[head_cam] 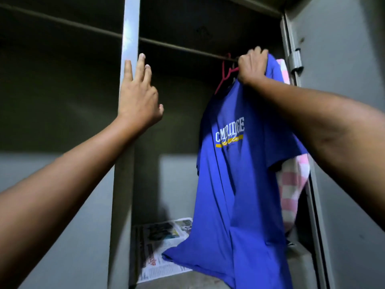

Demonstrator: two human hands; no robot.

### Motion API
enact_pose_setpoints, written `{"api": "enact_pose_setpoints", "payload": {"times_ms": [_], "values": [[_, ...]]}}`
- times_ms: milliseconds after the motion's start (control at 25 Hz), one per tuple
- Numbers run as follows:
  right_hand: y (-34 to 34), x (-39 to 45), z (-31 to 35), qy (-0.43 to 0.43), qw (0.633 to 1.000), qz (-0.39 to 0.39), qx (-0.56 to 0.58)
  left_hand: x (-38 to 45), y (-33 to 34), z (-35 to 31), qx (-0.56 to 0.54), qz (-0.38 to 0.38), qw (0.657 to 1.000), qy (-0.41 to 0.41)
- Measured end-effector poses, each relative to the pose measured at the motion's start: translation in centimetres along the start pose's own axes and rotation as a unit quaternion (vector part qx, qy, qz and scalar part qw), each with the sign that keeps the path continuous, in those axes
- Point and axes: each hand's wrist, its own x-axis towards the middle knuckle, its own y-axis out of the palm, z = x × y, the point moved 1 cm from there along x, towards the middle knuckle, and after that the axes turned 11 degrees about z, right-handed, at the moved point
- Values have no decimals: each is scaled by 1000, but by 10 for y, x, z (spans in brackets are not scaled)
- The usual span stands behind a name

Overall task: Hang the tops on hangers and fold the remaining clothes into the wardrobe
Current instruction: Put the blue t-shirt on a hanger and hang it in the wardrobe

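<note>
A blue T-shirt [233,184] with white lettering hangs inside the grey metal wardrobe, its collar on a red hanger [226,75] hooked near the rail [183,49]. My right hand [251,65] grips the shirt's shoulder and the hanger top, up by the rail. My left hand [137,94] rests with straight fingers against the wardrobe's upright divider [129,38]. Behind the blue shirt hangs a pink-and-white checked garment [291,188], mostly hidden.
A newspaper sheet [160,243] lines the wardrobe floor under the shirt's hem. The open door [343,59] with its hinge stands at the right. A shelf runs above the rail. The left compartment is dark.
</note>
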Motion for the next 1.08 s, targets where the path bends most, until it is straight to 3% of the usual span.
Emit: {"api": "enact_pose_setpoints", "payload": {"times_ms": [120,280,440,520,600,680,760,880,960,1080], "values": [[-2,-31,-2,-25,999,8,-21,-8,3,0,-5,-5,1000,19],[-4,-96,9,-92,994,33,38,-22,3,-6,-17,5,998,61],[7,-157,15,-140,970,181,85,-48,6,-38,-98,49,987,114],[14,-185,15,-145,945,266,125,-66,12,-69,-181,126,967,130],[22,-214,14,-138,895,373,201,-86,27,-109,-312,248,908,130],[31,-251,11,-103,819,478,301,-112,42,-150,-396,355,833,156],[44,-287,4,-50,755,537,373,-140,53,-180,-412,416,786,199],[69,-330,-12,14,690,613,384,-171,68,-214,-451,488,697,269],[86,-339,-21,31,669,638,380,-178,69,-229,-461,514,652,313],[110,-328,-25,24,701,619,353,-165,84,-246,-386,586,634,325]]}}
